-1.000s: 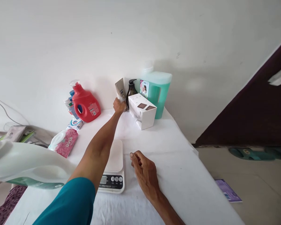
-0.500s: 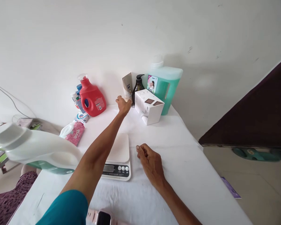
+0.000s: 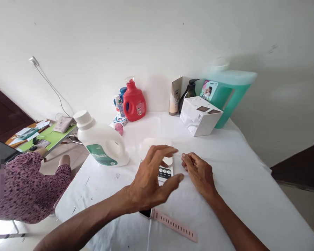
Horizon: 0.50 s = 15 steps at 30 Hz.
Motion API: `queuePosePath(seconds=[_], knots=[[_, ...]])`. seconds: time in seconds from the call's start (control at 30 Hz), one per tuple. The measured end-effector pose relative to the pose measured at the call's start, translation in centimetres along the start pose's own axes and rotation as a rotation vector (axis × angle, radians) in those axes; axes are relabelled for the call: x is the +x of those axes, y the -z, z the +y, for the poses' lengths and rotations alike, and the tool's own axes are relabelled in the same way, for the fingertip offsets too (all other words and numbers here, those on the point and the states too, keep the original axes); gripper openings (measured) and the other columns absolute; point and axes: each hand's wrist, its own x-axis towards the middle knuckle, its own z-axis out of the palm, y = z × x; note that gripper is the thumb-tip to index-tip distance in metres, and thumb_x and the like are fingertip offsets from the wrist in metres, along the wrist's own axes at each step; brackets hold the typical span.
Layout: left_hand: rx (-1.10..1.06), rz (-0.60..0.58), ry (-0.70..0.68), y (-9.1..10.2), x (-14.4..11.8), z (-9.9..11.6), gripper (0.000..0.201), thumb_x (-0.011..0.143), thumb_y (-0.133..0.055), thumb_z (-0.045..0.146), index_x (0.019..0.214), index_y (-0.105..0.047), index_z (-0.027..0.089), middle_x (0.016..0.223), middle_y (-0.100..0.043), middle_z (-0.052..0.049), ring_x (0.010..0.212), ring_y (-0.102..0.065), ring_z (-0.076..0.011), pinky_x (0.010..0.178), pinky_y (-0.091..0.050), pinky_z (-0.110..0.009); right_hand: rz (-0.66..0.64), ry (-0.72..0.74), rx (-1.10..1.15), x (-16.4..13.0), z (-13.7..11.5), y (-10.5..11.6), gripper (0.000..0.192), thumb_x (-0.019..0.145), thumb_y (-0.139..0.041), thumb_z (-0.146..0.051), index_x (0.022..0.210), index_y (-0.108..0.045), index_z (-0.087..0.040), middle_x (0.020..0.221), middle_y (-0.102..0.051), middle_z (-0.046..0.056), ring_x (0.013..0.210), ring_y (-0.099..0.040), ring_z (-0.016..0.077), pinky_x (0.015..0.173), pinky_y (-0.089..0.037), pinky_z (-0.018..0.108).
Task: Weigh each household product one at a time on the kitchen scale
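Note:
My left hand [image 3: 151, 177] hovers open, fingers spread, just above the near end of a white kitchen scale [image 3: 157, 145], covering part of its display beside the buttons. It holds nothing. To the right of the scale, my right hand [image 3: 199, 172] rests on the white tablecloth [image 3: 240, 174] with its fingers curled in and nothing in them. A watch with a pink strap [image 3: 172, 223] lies on the cloth under my left wrist. A white detergent bottle [image 3: 102, 143] with a green label stands left of the scale.
Along the back wall stand a red detergent bottle [image 3: 134, 101], a beige tube [image 3: 175, 93], a dark pump bottle [image 3: 188, 96], a white box [image 3: 200, 116] and a big green jug [image 3: 230, 94]. A person in purple floral cloth [image 3: 23, 188] sits at the left by a green table [image 3: 47, 134].
My left hand let go of the beige tube at the back wall and drew back over the scale. My view swung left, showing the white bottle upright and the seated person.

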Motion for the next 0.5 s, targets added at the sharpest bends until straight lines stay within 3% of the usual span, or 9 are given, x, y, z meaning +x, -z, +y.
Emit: queuePosePath(seconds=[0.1, 0.17, 0.27, 0.33, 0.4, 0.5], knots=[[0.021, 0.083, 0.164, 1.4, -1.4, -0.9, 0.037, 0.096, -0.071, 0.026, 0.132, -0.06, 0.026, 0.125, -0.066, -0.012, 0.111, -0.07, -0.0242, 0.082, -0.066, -0.038, 0.013, -0.003, -0.012, 0.0, 0.1, -0.1, 0.045, 0.091, -0.053, -0.065, 0.071, -0.059, -0.025, 0.065, -0.067, 0.003, 0.059, -0.061, 0.0196, 0.059, -0.047, 0.031], [0.066, 0.182, 0.191, 2.5, -2.6, -1.3, 0.028, 0.098, -0.068, 0.026, 0.125, -0.063, 0.026, 0.12, -0.069, -0.011, 0.106, -0.071, -0.0223, 0.081, -0.065, -0.037, 0.013, -0.008, 0.018, 0.0, 0.2, 0.0, 0.043, 0.091, -0.055, -0.064, 0.072, -0.061, -0.025, 0.066, -0.067, 0.004, 0.06, -0.062, 0.0199, 0.06, -0.049, 0.031], [0.287, 0.477, 0.171, 5.1, -5.2, -1.8, 0.022, 0.096, -0.071, 0.03, 0.117, -0.064, 0.025, 0.108, -0.069, -0.006, 0.091, -0.069, -0.0192, 0.079, -0.062, -0.036, 0.006, 0.003, 0.039, 0.1, 0.3, -0.1, 0.042, 0.091, -0.056, -0.062, 0.072, -0.061, -0.025, 0.065, -0.067, 0.003, 0.06, -0.062, 0.0199, 0.059, -0.049, 0.031], [0.396, 0.608, 0.239, 6.7, -6.5, -2.3, 0.025, 0.096, -0.072, 0.034, 0.117, -0.064, 0.024, 0.105, -0.067, -0.006, 0.09, -0.067, -0.0195, 0.08, -0.061, -0.037, 0.006, 0.014, 0.007, 0.2, 0.4, -0.2, 0.042, 0.092, -0.055, -0.062, 0.071, -0.059, -0.025, 0.065, -0.067, 0.003, 0.059, -0.061, 0.0195, 0.059, -0.047, 0.032], [0.412, 0.589, 0.345, 7.5, -6.8, -3.1, 0.033, 0.097, -0.07, 0.039, 0.125, -0.062, 0.024, 0.117, -0.066, -0.009, 0.103, -0.069, -0.023, 0.091, -0.061, -0.041, 0.011, 0.013, -0.025, 0.3, 0.4, -0.3, 0.043, 0.092, -0.054, -0.062, 0.07, -0.058, -0.025, 0.066, -0.067, 0.003, 0.059, -0.061, 0.0194, 0.06, -0.046, 0.032], [0.357, 0.492, 0.42, 6.8, -5.4, -4.5, 0.046, 0.099, -0.065, 0.045, 0.138, -0.056, 0.022, 0.141, -0.059, -0.014, 0.131, -0.061, -0.029, 0.113, -0.052, -0.049, 0.013, 0.0, -0.005, 0.1, 0.2, -0.3, 0.042, 0.091, -0.054, -0.062, 0.07, -0.058, -0.025, 0.068, -0.067, 0.003, 0.062, -0.062, 0.02, 0.061, -0.047, 0.032]])
